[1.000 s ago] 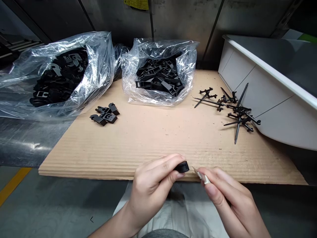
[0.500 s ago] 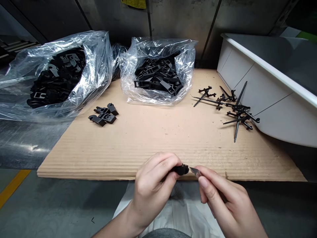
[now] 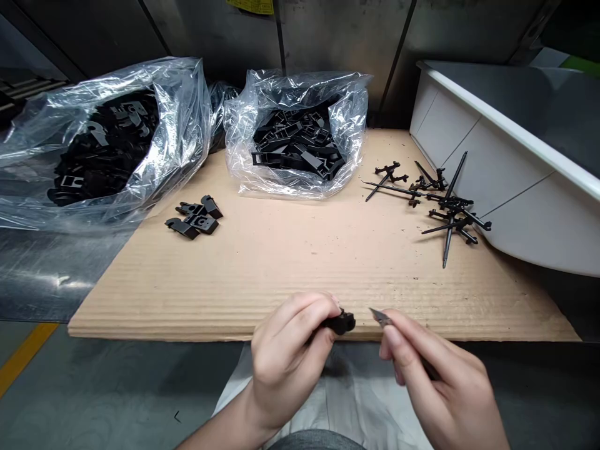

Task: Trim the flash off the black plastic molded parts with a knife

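Plastic part (image 3: 341,324), black, sits clamped in the left hand (image 3: 285,362) at the near edge of the cardboard (image 3: 281,269), while the right hand (image 3: 435,381), held apart, pinches a small blade (image 3: 379,317) just beside the part without touching it. Loose black clips (image 3: 194,219) lie toward the cardboard's left, black sprues (image 3: 445,212) lie at its right by a white tub (image 3: 515,206), and clear bags (image 3: 244,169) of black parts line the far edge.
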Demonstrator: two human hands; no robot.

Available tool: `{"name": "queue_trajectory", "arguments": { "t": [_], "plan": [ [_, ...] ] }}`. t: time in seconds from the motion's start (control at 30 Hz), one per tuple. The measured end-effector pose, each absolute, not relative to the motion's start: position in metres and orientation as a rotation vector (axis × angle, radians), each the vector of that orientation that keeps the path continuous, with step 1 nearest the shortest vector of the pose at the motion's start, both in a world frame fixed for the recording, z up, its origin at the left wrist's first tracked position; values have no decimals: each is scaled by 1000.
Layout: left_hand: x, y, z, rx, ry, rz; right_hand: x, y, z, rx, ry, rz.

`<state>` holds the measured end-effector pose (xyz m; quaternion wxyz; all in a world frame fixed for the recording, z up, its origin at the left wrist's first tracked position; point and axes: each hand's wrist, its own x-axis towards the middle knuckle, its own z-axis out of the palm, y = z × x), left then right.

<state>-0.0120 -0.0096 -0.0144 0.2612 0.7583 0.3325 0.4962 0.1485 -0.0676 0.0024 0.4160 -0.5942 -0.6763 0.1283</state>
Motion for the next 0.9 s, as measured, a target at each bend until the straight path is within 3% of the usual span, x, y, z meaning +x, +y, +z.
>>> {"name": "queue_trajectory", "arguments": {
  "t": [0.9],
  "plan": [
    [-12,-5,-1,1973,903,1137,146,-53,6,-1502,-1692,324]
  ]
}}
